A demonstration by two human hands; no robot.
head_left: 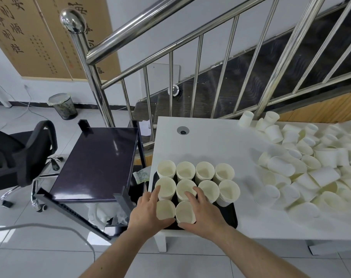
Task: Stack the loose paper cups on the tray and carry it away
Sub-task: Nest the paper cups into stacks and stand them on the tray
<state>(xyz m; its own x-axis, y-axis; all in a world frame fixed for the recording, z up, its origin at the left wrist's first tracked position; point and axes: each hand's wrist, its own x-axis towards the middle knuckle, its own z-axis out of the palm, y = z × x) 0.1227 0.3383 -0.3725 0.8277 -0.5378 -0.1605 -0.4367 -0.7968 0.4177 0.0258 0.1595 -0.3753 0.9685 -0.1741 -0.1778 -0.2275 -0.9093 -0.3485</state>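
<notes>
Head view looks down on a black tray of stacked paper cups, sitting at the near left corner of the white tabletop. The cups stand upright, mouths up, in rows: four stacks along the far side, four in the middle, and two at the near side, each touching its neighbours.

Both hands are on the near pair. The left hand curls around the near-left stack, thumb across its near side and fingers spread along its left side, the fingertips reaching up to the middle row. The right hand wraps the near-right stack in the same way, thumb along the near edge of the tray and fingers spread, reaching over the rims of the stacks behind. The near right corner of the tray is bare.

To the right, well apart from the tray, a large heap of loose paper cups covers the right half of the tabletop, most lying on their sides, a few upright by the far edge. A round cable hole sits near the far left corner.

Just left of the tabletop stands a dark cart with a glossy top shelf; crumpled white plastic shows on its lower level. Further left is a black office chair, and beyond it a mesh waste bin by the wall. A steel stair railing rises behind the tabletop.
</notes>
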